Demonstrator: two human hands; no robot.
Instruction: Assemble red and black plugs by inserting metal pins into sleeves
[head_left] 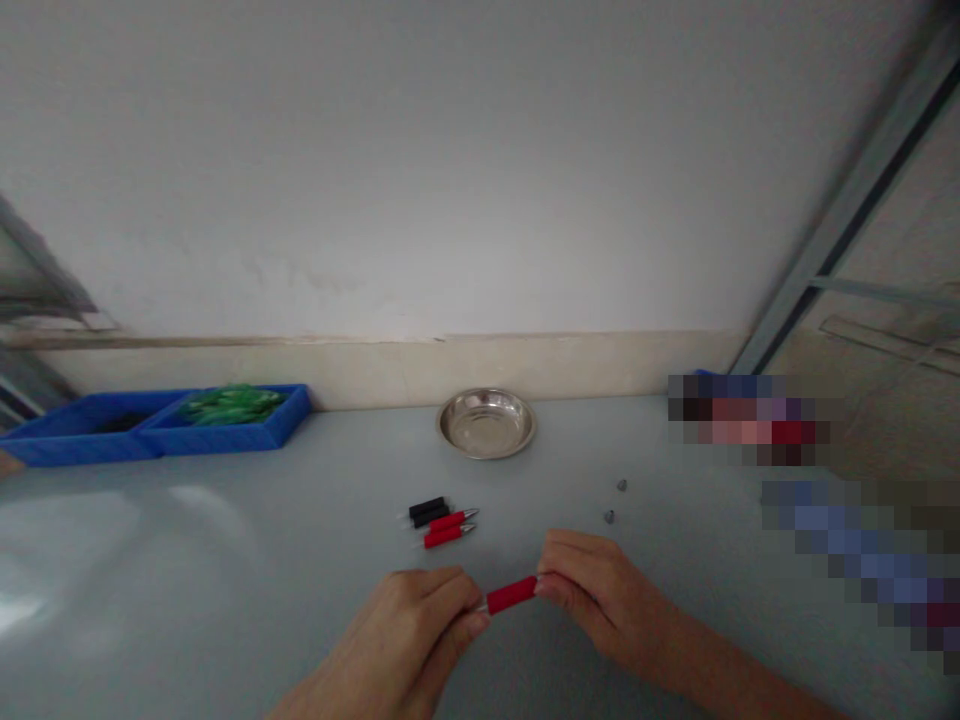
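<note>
A red pen barrel (pixel 512 595) is held between my two hands above the table, tilted slightly up to the right. My left hand (pixel 420 625) pinches its clear left end. The fingertips of my right hand (pixel 592 590) close on its right end, hiding most of the tip there. Just beyond my left hand lie two red pen barrels (pixel 444 538) with silver tips, beside two black pen barrels (pixel 428 511) that show no tip. Past my right hand, two small grey cone-shaped tips (pixel 610 517) rest on the table.
A round steel dish (pixel 486 425) stands near the wall. Two joined blue trays (pixel 217 440) sit at the back left, one with green parts (pixel 234 404), the other with dark ones. A metal frame (pixel 817 250) rises at right, near a blurred-out area. Part of a hand shows at the far left edge.
</note>
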